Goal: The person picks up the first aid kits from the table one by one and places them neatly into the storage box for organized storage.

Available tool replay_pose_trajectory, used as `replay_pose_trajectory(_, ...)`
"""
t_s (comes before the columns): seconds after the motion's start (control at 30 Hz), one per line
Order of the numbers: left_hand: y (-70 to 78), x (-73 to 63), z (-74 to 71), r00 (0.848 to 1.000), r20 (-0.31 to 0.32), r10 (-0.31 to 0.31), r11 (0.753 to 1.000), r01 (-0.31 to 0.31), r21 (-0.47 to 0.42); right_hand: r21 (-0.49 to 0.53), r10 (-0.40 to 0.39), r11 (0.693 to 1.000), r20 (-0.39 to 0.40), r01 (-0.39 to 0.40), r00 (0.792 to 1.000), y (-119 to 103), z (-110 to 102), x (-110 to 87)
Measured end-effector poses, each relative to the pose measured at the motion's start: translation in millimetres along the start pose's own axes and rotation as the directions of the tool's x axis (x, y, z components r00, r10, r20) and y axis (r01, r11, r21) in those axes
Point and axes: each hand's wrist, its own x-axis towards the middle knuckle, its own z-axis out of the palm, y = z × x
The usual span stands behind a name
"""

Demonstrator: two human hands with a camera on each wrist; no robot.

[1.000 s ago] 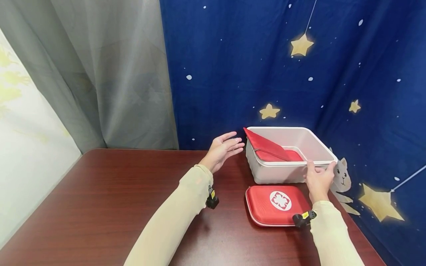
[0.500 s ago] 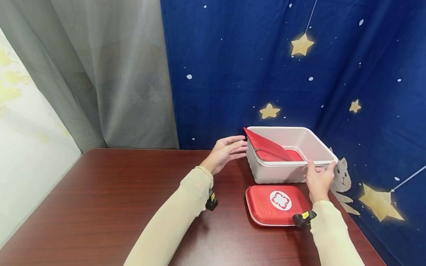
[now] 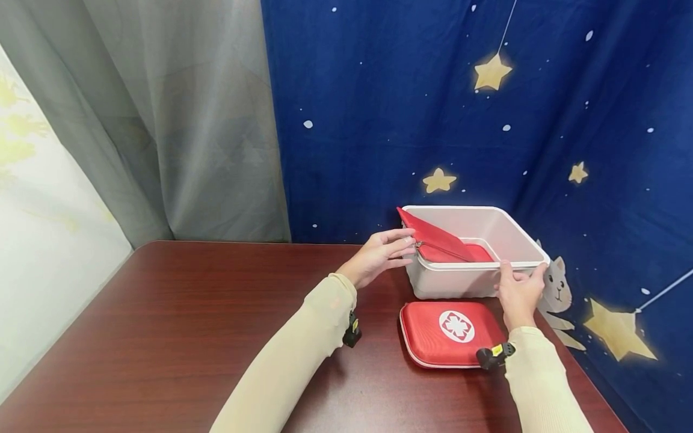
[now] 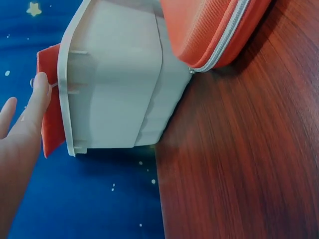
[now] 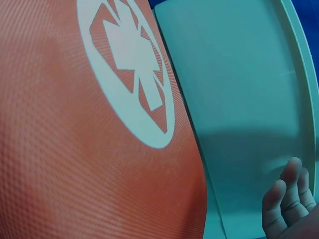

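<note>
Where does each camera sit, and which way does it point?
Head: worn on the head, facing forward and down at the bin, case and pouch; left hand, right hand and sleeves show.
Left wrist: on that wrist, facing the bin's side; left fingers show.
Right wrist: on that wrist, looking across the case; right fingertips show.
Shared: both wrist views show bin and case.

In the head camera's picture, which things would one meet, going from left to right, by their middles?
Grey fabric curtain, person's left hand, red zipped case with white emblem, person's right hand, pale printed cat, large golden printed star at lower right. The off-white rectangular plastic box overlaps with both hands, so I leave it out.
</note>
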Motion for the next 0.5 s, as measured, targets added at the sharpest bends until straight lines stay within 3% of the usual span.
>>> replay_pose_trajectory(0.5,-8.5,1.0,7.4,0.987,0.080,-0.137,0.974,0.120,0.190,-0.005,0.027,1.000,0.021,-0.027,0.999,-0.1,0.0,-0.2)
